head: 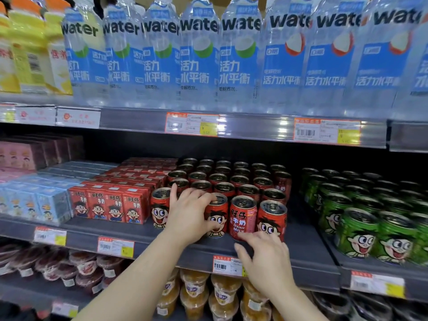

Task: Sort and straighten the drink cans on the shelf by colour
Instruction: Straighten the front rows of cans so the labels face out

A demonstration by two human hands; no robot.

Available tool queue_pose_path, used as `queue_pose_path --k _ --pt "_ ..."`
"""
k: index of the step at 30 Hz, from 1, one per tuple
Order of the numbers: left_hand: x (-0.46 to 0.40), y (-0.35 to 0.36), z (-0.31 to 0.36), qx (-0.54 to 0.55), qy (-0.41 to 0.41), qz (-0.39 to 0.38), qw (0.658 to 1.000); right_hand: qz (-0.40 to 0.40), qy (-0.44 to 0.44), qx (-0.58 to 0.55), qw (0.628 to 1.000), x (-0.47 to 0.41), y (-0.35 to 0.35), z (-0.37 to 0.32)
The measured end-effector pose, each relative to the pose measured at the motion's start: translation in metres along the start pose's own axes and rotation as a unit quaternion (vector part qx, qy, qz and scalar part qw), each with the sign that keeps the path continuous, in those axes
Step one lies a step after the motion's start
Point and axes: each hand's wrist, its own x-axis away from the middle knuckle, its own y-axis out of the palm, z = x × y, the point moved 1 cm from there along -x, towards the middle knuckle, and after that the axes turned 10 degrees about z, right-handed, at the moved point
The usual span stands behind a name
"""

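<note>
Red milk cans stand in rows on the middle shelf. Four of them make the front row. My left hand grips the second front can, fingers over its top and thumb on its face. To its right is a can turned with its text forward. My right hand hovers just below that can, fingers spread and loosely bent, fingertips near its base and holding nothing. The leftmost front can and the rightmost show the cartoon face. Green cans fill the shelf to the right.
Red cartons and blue cartons sit left of the cans. Water bottles line the upper shelf. Cups of jelly fill the shelf below. A gap separates the red cans from the green ones.
</note>
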Motion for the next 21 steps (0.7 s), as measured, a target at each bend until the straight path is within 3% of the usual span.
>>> queue_pose_path --k 3,7,13,16,18,21 --pt "-0.005 -0.002 -0.001 0.027 -0.015 -0.028 0.999 0.030 0.030 -0.068 0.997 0.000 -0.004 0.008" --pt "-0.018 -0.008 0.011 0.069 -0.010 -0.012 0.997 0.089 0.092 -0.039 0.991 -0.003 -0.018 0.023" --pt "-0.048 -0.001 0.050 0.022 0.042 -0.110 0.993 0.102 0.172 -0.019 0.980 -0.017 -0.025 0.038" --pt "-0.052 0.000 0.049 0.100 0.023 -0.158 0.982 0.085 0.189 -0.018 0.978 -0.020 -0.028 0.044" --pt "-0.054 0.000 0.040 0.195 0.006 -0.216 0.957 0.073 0.192 -0.022 0.978 -0.020 -0.029 0.048" --pt "-0.055 -0.001 0.036 0.210 0.014 -0.250 0.945 0.063 0.199 -0.031 0.977 -0.021 -0.030 0.051"
